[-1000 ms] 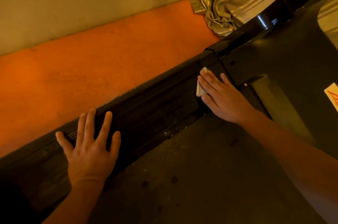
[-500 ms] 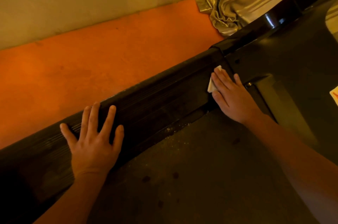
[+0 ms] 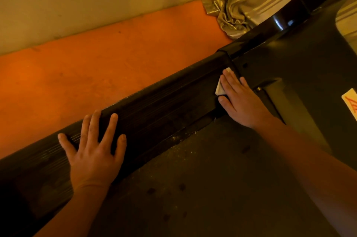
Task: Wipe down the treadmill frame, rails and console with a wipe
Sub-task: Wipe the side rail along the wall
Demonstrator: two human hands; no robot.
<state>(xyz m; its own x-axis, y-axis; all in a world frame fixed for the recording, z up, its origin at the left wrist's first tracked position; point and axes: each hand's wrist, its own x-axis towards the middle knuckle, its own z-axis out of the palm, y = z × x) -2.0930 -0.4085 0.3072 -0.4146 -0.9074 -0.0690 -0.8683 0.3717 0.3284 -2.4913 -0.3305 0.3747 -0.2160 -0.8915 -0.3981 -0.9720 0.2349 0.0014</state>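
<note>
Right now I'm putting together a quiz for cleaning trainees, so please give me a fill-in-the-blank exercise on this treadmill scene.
1. The right hand presses a white ____ against the side rail with straight fingers.
2. The left hand lies flat on the rail and holds ____.
3. The floor beyond the rail is ____ in colour.
Missing words: wipe; nothing; orange.

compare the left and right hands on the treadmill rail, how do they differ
The left hand lies bare on the side rail; the right hand presses a white wipe against it. The left hand's fingers are spread; the right hand's lie close together. Both are flat, palm down, on the rail.
</note>
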